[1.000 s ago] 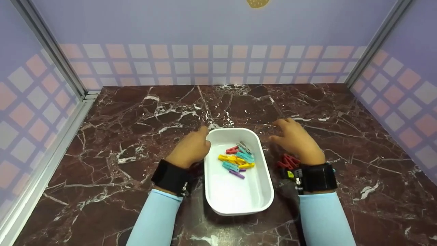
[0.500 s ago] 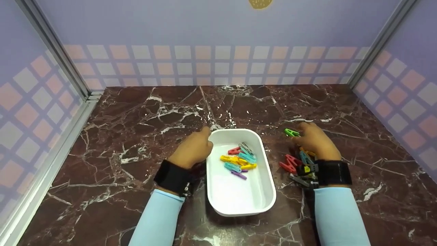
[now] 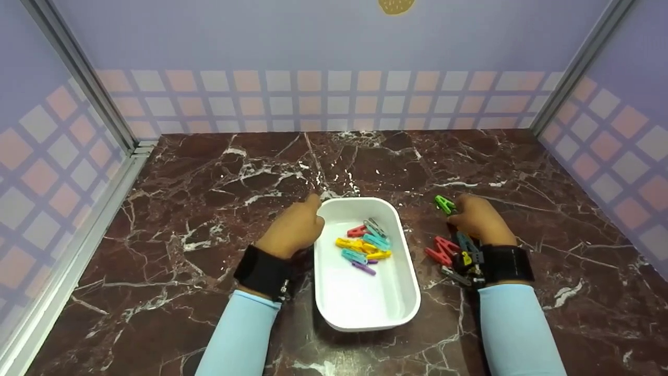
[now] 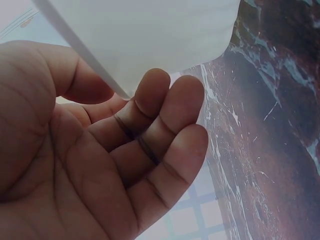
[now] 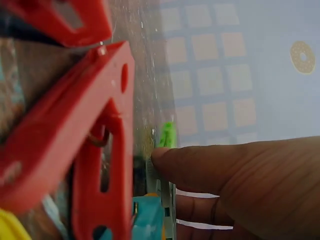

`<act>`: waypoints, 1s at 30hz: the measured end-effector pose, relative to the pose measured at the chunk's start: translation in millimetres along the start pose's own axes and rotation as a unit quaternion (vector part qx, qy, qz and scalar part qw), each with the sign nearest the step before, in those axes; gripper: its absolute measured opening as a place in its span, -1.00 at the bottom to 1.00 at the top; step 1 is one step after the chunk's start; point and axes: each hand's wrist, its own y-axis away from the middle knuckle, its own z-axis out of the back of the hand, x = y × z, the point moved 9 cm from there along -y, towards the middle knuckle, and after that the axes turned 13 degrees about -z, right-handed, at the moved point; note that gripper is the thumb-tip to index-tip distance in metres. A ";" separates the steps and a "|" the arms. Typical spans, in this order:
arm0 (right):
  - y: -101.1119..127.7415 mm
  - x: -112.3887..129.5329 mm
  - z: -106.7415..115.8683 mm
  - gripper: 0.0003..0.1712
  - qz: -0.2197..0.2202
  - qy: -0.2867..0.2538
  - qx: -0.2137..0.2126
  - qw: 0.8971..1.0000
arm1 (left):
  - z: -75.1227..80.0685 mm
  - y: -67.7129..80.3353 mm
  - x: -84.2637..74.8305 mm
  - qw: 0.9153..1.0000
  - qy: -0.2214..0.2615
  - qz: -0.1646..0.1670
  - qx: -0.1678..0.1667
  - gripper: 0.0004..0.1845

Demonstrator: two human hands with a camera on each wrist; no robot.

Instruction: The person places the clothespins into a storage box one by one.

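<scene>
Marble counter (image 3: 209,172) is carrying a white tray (image 3: 365,308); left hand (image 3: 292,230) is resting against it, grip relaxed, while right hand (image 3: 477,219) is pinching a green clothespin (image 3: 444,204).

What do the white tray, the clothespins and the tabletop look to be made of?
White tray: likely plastic, smooth with a soft sheen and rounded moulded rim. Green clothespin and red clothespins: bright moulded plastic, with what looks like a metal spring. Tabletop: polished dark red marble or a marble-look surface, white veins, glossy reflections.
</scene>
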 end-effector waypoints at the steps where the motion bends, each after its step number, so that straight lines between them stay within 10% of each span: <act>1: -0.1 -0.6 0.3 -0.76 -0.002 -0.001 -0.001 1.000 | -0.2 0.0 0.2 1.000 0.000 0.000 0.000 -0.71; 30: 50.1 66.3 36.4 -0.75 0.074 -0.023 -0.046 0.996 | -0.9 -0.2 1.9 1.000 -0.005 0.003 0.001 -0.73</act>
